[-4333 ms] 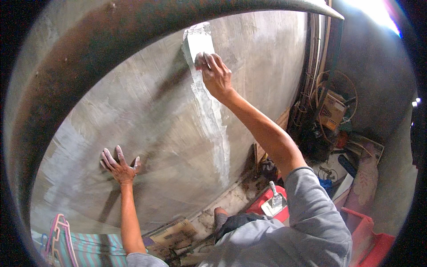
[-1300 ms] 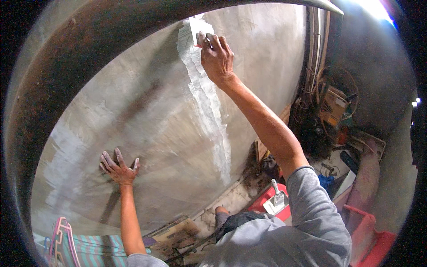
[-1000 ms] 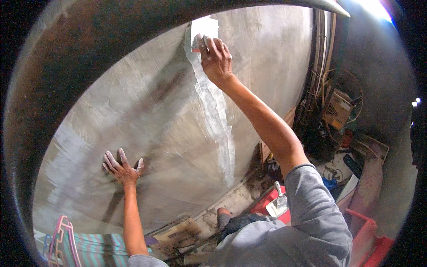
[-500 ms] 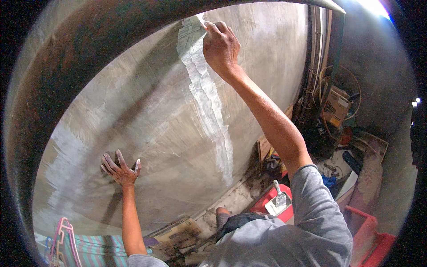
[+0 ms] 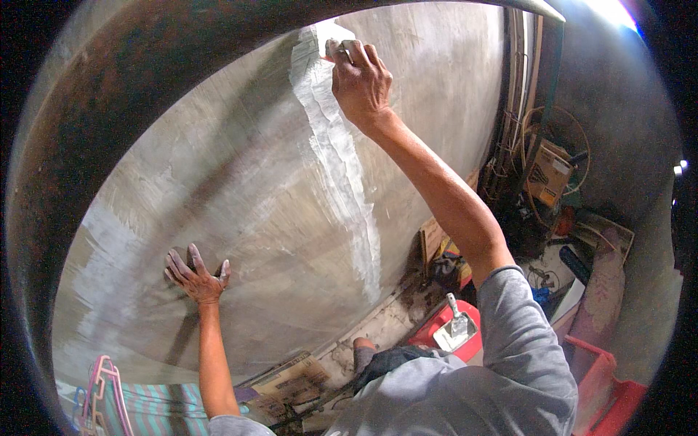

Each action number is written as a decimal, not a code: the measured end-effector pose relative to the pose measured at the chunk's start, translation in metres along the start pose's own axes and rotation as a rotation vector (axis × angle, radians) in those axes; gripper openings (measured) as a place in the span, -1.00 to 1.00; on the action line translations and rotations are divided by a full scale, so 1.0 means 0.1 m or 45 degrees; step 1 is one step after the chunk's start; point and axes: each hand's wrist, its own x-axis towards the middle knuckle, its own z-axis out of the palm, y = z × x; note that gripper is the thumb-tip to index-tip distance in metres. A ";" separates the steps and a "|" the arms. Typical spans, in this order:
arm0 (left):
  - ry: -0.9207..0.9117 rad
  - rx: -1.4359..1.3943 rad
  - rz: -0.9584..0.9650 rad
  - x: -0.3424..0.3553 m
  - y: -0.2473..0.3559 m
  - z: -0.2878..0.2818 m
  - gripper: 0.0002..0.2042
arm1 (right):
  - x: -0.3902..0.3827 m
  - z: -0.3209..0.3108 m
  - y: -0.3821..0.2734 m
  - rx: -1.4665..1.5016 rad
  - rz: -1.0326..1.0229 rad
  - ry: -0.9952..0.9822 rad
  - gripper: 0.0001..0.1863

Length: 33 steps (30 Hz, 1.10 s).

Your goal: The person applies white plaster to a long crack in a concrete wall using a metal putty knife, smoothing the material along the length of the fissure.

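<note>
From the wearer's head, the left of 2 side-by-side fisheye cameras gives 1 upright view, facing down and forward over the gray shirt [image 5: 443,392] to the wall [image 5: 254,211] close ahead.

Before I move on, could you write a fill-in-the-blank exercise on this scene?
1. The left hand rests on the wall with its fingers ____ apart.
2. The right hand holds a flat tool at the top of a streak coloured ____.
3. The striped cloth is in the picture's lower ____ corner.
Missing words: spread; white; left.
</note>
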 end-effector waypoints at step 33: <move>0.012 -0.016 0.006 0.01 0.00 0.01 -0.17 | -0.01 -0.20 0.02 0.087 0.122 -0.053 -0.74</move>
